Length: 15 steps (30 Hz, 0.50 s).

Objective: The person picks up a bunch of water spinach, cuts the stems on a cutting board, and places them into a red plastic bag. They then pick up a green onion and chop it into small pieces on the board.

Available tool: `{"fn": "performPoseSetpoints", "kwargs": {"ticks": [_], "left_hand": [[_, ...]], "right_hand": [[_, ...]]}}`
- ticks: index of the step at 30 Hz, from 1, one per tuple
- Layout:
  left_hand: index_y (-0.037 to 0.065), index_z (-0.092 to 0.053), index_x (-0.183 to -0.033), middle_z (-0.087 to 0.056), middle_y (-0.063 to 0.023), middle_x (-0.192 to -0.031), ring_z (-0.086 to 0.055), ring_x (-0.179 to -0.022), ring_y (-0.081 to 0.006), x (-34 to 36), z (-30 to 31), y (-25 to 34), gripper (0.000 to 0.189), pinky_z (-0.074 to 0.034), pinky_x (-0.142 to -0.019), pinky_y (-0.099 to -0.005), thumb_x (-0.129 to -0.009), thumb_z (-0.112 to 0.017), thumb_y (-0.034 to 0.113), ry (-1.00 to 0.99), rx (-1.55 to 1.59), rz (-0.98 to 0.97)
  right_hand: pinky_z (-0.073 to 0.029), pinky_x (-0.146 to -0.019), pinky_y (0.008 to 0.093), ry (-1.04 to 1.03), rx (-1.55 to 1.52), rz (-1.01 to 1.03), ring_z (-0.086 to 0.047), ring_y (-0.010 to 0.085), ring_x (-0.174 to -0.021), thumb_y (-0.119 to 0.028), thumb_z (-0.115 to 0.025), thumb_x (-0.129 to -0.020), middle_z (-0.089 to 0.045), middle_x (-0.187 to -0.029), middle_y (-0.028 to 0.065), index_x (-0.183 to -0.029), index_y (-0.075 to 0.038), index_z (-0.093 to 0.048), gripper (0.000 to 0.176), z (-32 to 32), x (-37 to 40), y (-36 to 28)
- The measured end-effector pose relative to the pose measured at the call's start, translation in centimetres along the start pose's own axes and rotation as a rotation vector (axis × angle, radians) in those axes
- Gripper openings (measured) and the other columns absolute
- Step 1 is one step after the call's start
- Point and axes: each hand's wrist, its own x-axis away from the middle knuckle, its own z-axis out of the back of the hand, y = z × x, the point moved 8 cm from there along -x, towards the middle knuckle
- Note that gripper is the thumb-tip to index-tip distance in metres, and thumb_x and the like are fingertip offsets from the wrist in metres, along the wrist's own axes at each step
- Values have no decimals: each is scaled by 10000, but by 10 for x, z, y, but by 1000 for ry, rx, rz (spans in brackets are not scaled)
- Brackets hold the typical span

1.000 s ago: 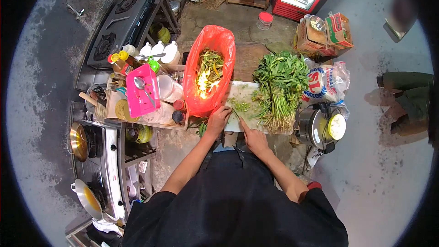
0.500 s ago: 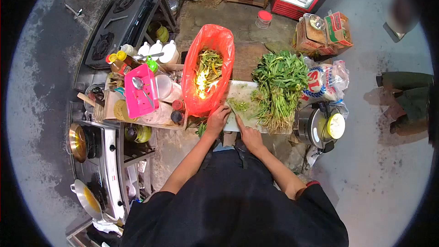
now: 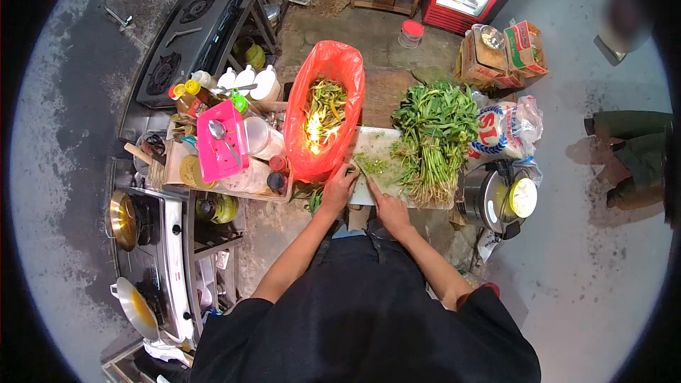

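Barely shifted at the cutting board (image 3: 379, 143), our left hand (image 3: 340, 188) stays closed on stems (image 3: 313, 200); our right hand (image 3: 390, 213) stays clamped on the knife (image 3: 363, 174); chopping continues.

The head camera looks steeply down from above onto the cutting board (image 3: 374, 147).

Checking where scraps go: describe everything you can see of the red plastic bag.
Thin, glossy red plastic bag, standing open between condiment bottles and the white cutting board. Inside lie green and yellow vegetable trimmings, glaring under light. The left hand sits at its lower end; contact is unclear.
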Motion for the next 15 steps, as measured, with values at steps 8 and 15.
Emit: {"fn": "performPoseSetpoints", "kwargs": {"ticks": [8, 15], "left_hand": [[35, -698, -1072, -656, -106, -1044, -672, -927, -322, -2, -1, -3, 208, -548, -783, -405, -869, -680, 71, 26, -2, -30], [39, -703, -1057, -663, -85, -1056, -677, -942, -311, -4, -2, -4, 185, -549, -794, -399, -879, -677, 81, -15, 11, 14]], "right_hand": [[-516, -638, 558, 70, -77, 45, -662, 419, -675, -133, -531, -949, -680, -784, 220, -1582, -262, -258, 702, 24, 13, 0], [-540, -641, 554, -4, -62, 48, -679, 419, -688, -143, -538, -937, -683, -765, 215, -1598, -292, -198, 758, 23, 19, -5]]}}
